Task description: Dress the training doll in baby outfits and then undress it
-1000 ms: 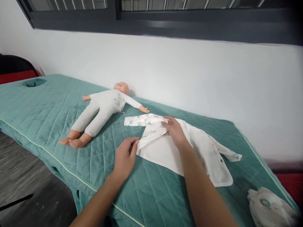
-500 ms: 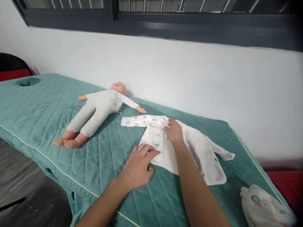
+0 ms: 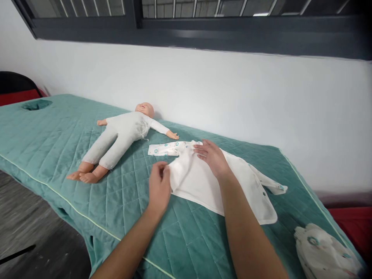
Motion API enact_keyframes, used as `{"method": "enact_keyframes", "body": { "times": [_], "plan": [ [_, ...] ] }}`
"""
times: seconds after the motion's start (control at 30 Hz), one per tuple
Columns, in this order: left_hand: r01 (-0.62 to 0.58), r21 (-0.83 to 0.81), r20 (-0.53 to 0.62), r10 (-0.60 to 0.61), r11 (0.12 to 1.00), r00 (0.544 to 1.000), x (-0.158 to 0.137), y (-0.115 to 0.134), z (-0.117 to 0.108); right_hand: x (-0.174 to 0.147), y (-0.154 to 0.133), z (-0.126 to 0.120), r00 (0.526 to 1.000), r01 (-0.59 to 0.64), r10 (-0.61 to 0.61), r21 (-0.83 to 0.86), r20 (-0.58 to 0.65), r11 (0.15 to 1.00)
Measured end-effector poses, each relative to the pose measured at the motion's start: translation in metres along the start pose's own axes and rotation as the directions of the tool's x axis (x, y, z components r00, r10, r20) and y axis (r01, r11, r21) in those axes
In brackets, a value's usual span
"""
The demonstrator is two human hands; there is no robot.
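Observation:
A white baby shirt [image 3: 209,190] with small green prints lies spread on the green quilted bed cover, its plain inner side showing across the middle. My left hand [image 3: 159,186] is closed in a pinch on the edge of its left front panel, which is folded outward. Over the neckline, my right hand [image 3: 212,157] has its fingers stretched out and touching the cloth. The shirt's left sleeve reaches toward a baby doll [image 3: 123,126] in a white cloth body, which lies on its back beside the shirt.
A bundled white printed cloth [image 3: 324,252] rests at the near right corner of the bed cover [image 3: 124,201]. The white wall and a dark window frame run behind. A face hole [image 3: 37,104] shows at the far left, near a red and black chair [image 3: 19,87].
The left front panel has been turned open to the left, with my left hand moving left and up along with it. My right hand's fingers have straightened near the neckline.

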State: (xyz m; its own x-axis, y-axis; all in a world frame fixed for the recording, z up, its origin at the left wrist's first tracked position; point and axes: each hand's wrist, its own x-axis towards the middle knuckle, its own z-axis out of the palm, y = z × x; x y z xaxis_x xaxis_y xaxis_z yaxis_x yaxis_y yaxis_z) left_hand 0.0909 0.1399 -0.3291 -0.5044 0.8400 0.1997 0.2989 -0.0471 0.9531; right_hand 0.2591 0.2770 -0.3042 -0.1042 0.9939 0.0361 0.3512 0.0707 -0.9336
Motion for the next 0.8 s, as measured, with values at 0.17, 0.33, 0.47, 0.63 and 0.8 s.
{"method": "enact_keyframes", "body": {
  "times": [0.17,0.33,0.47,0.63,0.8],
  "plan": [
    [-0.116,0.036,-0.24,0.122,0.993,0.963,0.002,-0.012,-0.008,0.0,0.005,0.009,0.998,0.023,-0.019,0.076,-0.056,0.997],
    [-0.476,0.257,-0.019,0.497,0.841,0.868,-0.003,-0.013,-0.001,-0.002,0.012,0.014,0.984,0.082,-0.106,-0.168,-0.14,0.982],
    [-0.584,0.283,0.123,0.575,0.761,0.809,-0.005,-0.012,0.001,-0.014,0.006,-0.02,0.973,0.069,-0.148,-0.393,-0.176,0.917],
    [-0.56,0.277,0.124,0.549,0.781,0.827,-0.005,-0.014,0.001,-0.048,0.019,-0.123,0.931,-0.209,-0.029,-0.593,-0.365,0.778],
    [-0.516,0.268,0.093,0.512,0.814,0.854,-0.003,-0.016,0.002,-0.08,0.056,-0.187,0.768,-0.559,0.151,-0.537,-0.622,0.631]
  ]
}}
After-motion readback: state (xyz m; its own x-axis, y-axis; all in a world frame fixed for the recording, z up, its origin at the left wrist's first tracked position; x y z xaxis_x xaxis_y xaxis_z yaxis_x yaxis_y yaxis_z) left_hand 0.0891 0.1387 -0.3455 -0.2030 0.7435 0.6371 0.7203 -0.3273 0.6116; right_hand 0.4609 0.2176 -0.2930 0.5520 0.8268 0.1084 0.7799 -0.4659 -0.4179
